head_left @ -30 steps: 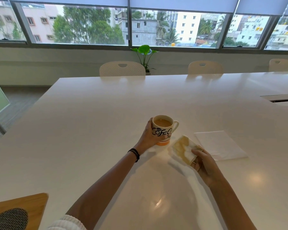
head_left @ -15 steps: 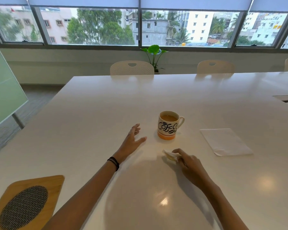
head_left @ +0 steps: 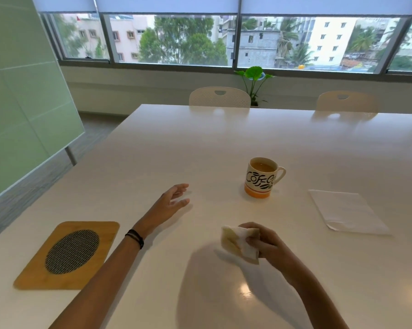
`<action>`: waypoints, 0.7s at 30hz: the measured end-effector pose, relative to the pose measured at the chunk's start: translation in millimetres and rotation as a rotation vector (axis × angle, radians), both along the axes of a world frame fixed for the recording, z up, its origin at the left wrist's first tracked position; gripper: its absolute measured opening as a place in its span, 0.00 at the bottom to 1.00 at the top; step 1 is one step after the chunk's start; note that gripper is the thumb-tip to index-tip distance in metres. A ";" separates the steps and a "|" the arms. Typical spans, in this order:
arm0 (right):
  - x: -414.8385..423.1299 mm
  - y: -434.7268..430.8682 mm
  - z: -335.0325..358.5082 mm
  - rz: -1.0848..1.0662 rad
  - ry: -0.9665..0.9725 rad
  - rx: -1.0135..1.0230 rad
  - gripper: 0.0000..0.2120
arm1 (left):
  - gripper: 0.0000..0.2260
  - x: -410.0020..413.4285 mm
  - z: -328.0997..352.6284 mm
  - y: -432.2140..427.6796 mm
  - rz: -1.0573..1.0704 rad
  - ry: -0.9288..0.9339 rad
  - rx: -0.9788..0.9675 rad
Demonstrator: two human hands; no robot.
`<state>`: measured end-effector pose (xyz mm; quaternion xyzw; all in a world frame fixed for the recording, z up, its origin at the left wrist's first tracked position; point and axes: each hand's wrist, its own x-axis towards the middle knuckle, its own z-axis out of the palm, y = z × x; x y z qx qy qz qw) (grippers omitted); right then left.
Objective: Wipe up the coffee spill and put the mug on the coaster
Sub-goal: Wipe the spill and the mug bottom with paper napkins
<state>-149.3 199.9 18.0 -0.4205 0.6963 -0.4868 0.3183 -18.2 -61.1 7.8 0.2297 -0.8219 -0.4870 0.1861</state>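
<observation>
A white mug (head_left: pixel 262 178) with black lettering and an orange base stands upright on the white table (head_left: pixel 247 138), holding brown coffee, handle to the right. My left hand (head_left: pixel 170 205) hovers open to the mug's left, holding nothing. My right hand (head_left: pixel 264 243) is shut on a crumpled, coffee-stained tissue (head_left: pixel 237 241), near the table and in front of the mug. The wooden coaster (head_left: pixel 67 255) with a dark woven round centre lies at the front left, well apart from the mug. I see no spill on the table.
A clean folded white napkin (head_left: pixel 347 212) lies to the right of the mug. Two pale chairs (head_left: pixel 220 97) stand at the far edge, a potted plant (head_left: pixel 253 78) behind them. A frosted green glass panel (head_left: pixel 22 103) stands off the table's left side.
My left hand let go of the mug and drew back to the left, open. My right hand pulled the tissue toward me. The view swung left, bringing the coaster in.
</observation>
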 end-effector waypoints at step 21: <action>149.4 -68.5 32.7 0.461 -0.604 -0.203 0.09 | 0.16 301.2 11.9 -34.3 0.545 -0.102 -0.096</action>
